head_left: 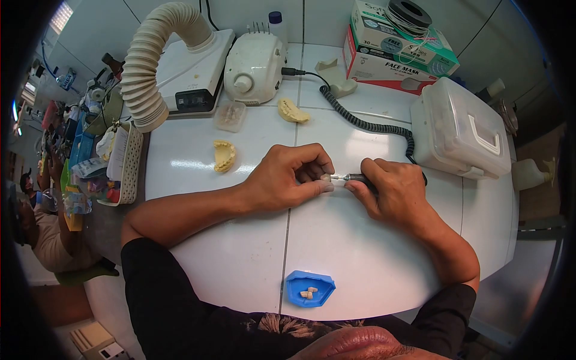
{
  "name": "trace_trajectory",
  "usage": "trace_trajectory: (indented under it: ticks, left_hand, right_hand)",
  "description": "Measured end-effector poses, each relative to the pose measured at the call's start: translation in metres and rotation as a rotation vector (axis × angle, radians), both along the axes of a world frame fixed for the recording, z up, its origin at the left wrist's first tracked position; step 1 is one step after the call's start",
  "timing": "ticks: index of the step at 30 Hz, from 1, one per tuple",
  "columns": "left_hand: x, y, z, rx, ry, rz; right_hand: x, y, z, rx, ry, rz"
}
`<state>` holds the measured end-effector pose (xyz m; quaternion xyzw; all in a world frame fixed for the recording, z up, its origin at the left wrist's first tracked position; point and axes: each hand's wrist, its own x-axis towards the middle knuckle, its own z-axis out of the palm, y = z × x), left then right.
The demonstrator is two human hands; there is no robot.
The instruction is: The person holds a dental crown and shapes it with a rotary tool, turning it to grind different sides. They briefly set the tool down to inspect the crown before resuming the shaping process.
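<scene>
My left hand (291, 177) pinches a small tooth-coloured piece (326, 177) between thumb and fingers. Wrapped round a dark rotary handpiece (362, 179), my right hand (390, 189) points its thin metal tip leftward at the piece; whether tip and piece touch is too small to tell. A coiled black cord (372, 126) runs from the handpiece area to a white control box (255, 67). Two yellowish dental casts, one (224, 156) left of my left hand and another (292, 111) behind it, lie on the table. A blue tray (293, 288) near my body holds a few small pale pieces.
A ribbed hose (144, 66) arches over the back left beside a white unit (201, 90). Face mask boxes (390, 54) and a lidded case (462, 129) stand at right. A basket (132, 162) is at left, with another person (51, 234) beyond.
</scene>
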<state>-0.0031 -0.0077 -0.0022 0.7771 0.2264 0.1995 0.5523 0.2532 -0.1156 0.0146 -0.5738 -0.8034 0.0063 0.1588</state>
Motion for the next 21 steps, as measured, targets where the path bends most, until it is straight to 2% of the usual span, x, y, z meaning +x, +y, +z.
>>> trace_trajectory:
  ticks: [21]
  left_hand:
    - [-0.0001,0.0012,0.0011,0.023,0.011,-0.007]
  right_hand:
    - [-0.0001,0.0005,0.0003,0.003,0.012,0.008]
